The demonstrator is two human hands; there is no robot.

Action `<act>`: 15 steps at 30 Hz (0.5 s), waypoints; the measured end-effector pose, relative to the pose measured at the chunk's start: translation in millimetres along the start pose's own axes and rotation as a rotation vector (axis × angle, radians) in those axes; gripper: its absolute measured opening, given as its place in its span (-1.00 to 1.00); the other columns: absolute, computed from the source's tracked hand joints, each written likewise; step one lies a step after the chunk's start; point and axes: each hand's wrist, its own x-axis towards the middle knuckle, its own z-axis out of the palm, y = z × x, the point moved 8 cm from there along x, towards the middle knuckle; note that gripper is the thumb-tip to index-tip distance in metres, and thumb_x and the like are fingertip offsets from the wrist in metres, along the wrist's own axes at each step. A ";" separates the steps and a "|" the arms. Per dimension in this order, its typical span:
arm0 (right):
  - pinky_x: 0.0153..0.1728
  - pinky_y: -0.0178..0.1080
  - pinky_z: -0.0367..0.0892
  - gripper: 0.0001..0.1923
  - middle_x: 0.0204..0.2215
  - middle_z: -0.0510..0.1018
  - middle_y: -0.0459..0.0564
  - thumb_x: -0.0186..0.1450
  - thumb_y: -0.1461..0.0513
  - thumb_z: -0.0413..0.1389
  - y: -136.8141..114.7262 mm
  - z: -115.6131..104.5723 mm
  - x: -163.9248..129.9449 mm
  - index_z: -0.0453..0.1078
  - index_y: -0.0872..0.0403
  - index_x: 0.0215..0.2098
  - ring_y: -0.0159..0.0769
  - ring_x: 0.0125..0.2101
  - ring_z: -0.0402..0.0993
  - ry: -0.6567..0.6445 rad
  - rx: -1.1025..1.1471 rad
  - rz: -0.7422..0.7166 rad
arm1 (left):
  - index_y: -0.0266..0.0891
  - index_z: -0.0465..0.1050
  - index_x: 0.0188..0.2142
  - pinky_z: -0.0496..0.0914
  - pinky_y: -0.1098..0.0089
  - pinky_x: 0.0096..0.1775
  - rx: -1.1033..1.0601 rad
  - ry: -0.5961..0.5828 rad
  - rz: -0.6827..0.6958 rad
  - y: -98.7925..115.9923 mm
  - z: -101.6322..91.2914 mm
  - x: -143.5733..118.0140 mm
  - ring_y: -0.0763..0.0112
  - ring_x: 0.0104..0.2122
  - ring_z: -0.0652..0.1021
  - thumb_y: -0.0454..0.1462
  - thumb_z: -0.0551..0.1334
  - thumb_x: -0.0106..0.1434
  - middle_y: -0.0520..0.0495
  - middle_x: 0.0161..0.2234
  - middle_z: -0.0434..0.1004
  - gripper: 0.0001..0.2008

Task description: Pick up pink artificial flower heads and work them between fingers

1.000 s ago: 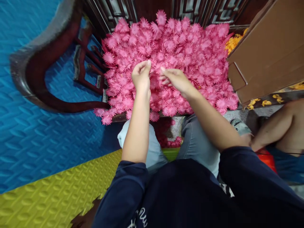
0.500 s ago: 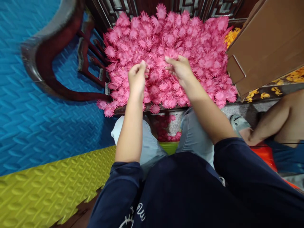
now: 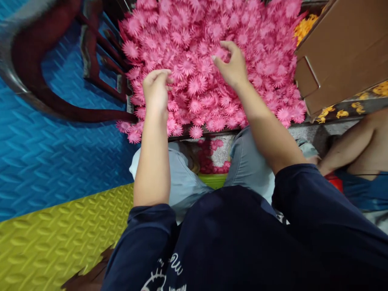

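Note:
A big heap of pink artificial flower heads [image 3: 209, 48] covers a low table in front of me. My left hand [image 3: 156, 89] hovers over the heap's left part with its fingers curled in; whether it pinches a flower I cannot tell. My right hand [image 3: 233, 65] reaches further back onto the middle of the heap, thumb and fingers spread around one flower and touching the petals. My grey trouser legs and dark blue sleeves fill the lower part of the view.
A dark wooden chair [image 3: 54, 93] stands at the left on blue foam mats [image 3: 45, 153], with a yellow mat [image 3: 60, 238] nearer me. A brown cardboard box [image 3: 342, 52] sits at the right beside orange flowers [image 3: 304, 26]. Another person's bare arm [image 3: 351, 141] is at the right edge.
My two hands have drawn apart: the right one moved up and away into the heap, the left one shifted left. The view has tilted downward.

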 end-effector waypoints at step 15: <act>0.03 0.01 0.26 -0.74 -0.05 0.45 0.20 0.29 0.19 0.07 80.3 145.3 -344.0 0.42 0.21 -0.15 -0.08 -0.01 0.37 -1.392 -0.608 -0.186 | -0.34 0.45 -0.41 0.23 0.57 -0.51 0.040 -0.120 0.110 19.0 -23.3 -23.4 0.65 -0.61 0.33 -0.53 0.03 0.21 0.05 -0.56 0.39 -0.76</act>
